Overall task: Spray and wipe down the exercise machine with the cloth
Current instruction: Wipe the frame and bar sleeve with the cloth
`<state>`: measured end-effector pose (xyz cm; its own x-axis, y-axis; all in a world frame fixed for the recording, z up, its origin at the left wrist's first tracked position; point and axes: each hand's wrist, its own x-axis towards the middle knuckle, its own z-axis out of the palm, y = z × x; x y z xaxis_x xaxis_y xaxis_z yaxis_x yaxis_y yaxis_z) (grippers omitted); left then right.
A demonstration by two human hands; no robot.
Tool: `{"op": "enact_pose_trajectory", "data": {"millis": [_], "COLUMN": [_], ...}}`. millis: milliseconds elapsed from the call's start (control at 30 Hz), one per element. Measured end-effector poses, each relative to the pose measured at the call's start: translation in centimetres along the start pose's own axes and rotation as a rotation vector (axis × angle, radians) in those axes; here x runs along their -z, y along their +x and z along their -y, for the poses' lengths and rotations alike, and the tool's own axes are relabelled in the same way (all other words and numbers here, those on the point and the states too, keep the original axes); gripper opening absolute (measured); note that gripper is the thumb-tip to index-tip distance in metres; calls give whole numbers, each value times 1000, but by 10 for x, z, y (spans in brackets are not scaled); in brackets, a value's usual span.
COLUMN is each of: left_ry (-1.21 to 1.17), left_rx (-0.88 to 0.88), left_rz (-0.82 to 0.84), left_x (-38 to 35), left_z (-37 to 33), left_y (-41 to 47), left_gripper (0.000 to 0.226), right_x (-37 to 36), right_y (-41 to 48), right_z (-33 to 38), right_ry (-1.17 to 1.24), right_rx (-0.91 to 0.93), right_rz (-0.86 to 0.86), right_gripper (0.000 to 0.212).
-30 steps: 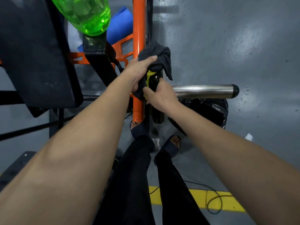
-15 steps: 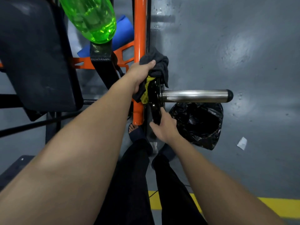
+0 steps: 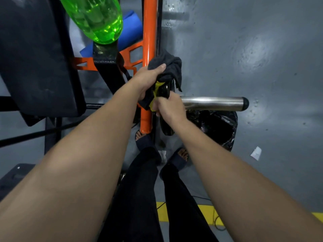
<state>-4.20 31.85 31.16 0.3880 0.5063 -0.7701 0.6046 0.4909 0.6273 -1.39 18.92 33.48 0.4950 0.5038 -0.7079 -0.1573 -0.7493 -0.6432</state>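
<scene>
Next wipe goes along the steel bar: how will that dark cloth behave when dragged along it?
Probably floppy: the dark cloth bunches in the grip of the left hand, and a loose corner hangs free. Likely light, being thin fabric crumpled small. On the polished steel bar it should slide easily.
</scene>
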Motion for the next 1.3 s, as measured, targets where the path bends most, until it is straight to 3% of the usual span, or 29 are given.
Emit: {"op": "enact_pose_trajectory", "data": {"millis": [100, 233, 300, 367, 467, 533, 667, 700, 767, 867, 1000, 1100, 1167, 1233, 1300], "left_ry": [5, 1, -18, -17, -7, 8, 12, 13, 11, 24, 60, 36, 12, -6, -11], "left_rx": [13, 22, 21, 22, 45, 44, 40, 47, 48, 49, 65, 67, 72, 59, 52], "left_rz": [-2, 5, 8, -10, -1, 7, 10, 18, 31, 30, 23, 10, 20, 33, 52], "left_x": [2, 2, 0, -4, -7, -7, -5, -5, -5, -1, -3, -4, -2, 0, 2], "left_z": [-2, -9, -9, -10, -15, -19, -18, -17, -17, -17, -20, -19, -13, -7, -7], "left_y": [-2, -4, -5, -6, -7, -7, -9, -8, -9, -8, -10, -12, -10, -5, -3], "left_gripper": [52, 52, 45, 34, 24, 20, 29, 33, 37, 36, 52, 60, 77, 69, 56], "right_x": [-7, 1, 6, 12, 22, 25, 22, 22, 24, 23, 15, 14, 14, 11, 8], "right_y": [-19, -31, -43, -51, -24, 10, 48, 48, 45, 40, 17, -6, -14, -12, 0], "right_z": [-34, -72, -77, -69, -32, 0, 15, 9, -7, -21, -34, -50, -54, -46, -26], "right_ry": [-25, -375, -366, -194, -66, -134, -189, -127, 0, 78, -35, -175, -257, -232, -159], "right_rx": [31, 170, 173, 251, 358, 267, 74, 63, 98, 197, 349, 471, 469, 375, 228], "right_rz": [12, 131, 194, 51, -162, -140, -33, 27, 90, 48, -17, -31, -66, -85, -64], "right_gripper": [16, 35, 45, 62, 55, 54, 98, 96, 74, 55, 67, 48, 36, 38, 57]}}
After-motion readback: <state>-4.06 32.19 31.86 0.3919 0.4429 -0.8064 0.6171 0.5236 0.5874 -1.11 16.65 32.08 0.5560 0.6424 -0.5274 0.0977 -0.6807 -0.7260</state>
